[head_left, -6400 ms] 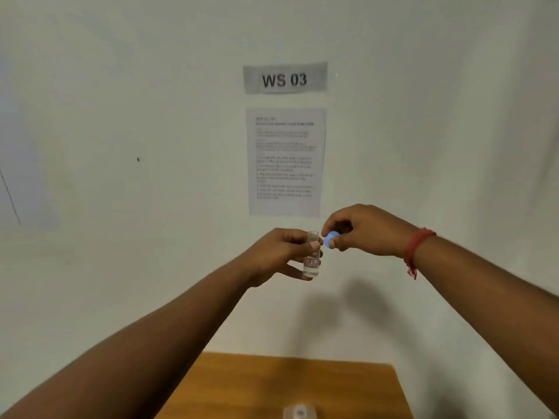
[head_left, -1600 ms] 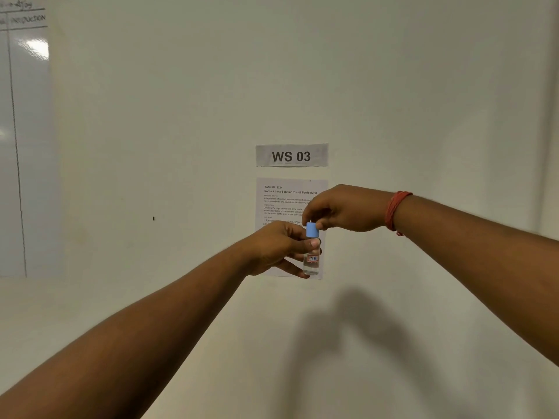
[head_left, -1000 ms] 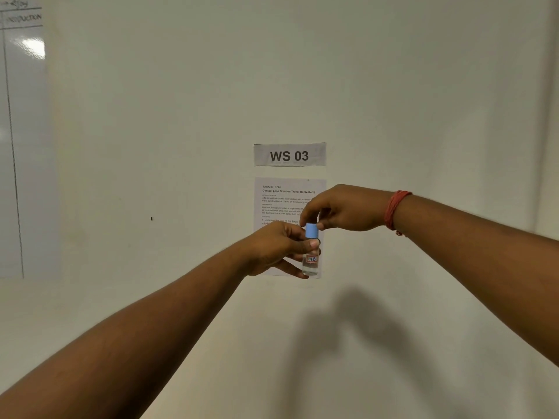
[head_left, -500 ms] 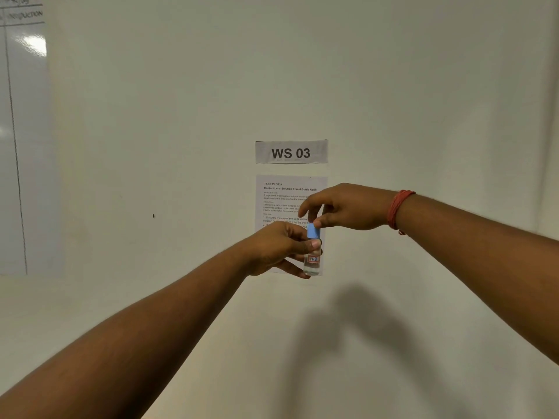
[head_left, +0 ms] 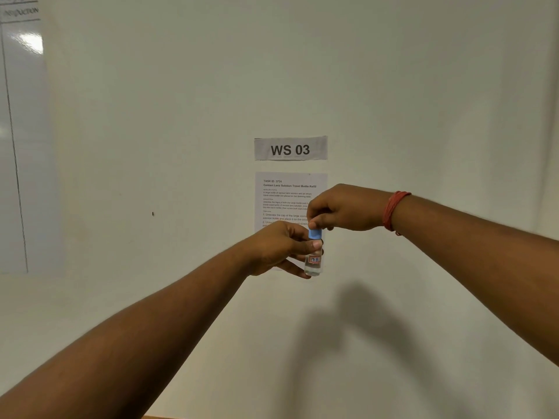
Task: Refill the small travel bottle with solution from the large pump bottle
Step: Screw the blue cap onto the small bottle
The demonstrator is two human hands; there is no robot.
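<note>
I hold the small clear travel bottle (head_left: pixel 314 264) upright in the air in front of the wall, at chest height. It has a little label and clear liquid in its lower part. My left hand (head_left: pixel 279 247) grips its body from the left. A blue cap (head_left: pixel 315 234) sits on the bottle's top, and my right hand (head_left: pixel 341 208) pinches that cap from above with fingertips and thumb. The large pump bottle is out of view.
A white wall fills the view, with a "WS 03" sign (head_left: pixel 290 148) and a printed task sheet (head_left: pixel 286 196) behind my hands. A whiteboard (head_left: pixel 18 140) hangs at the far left. A sliver of wooden table edge (head_left: pixel 169 417) shows at the bottom.
The cap, off the bottle 6.4 s ago, now sits on it. Half a second ago my right fingers had loosened off the cap; now they pinch it again. Bottle and left hand stay put.
</note>
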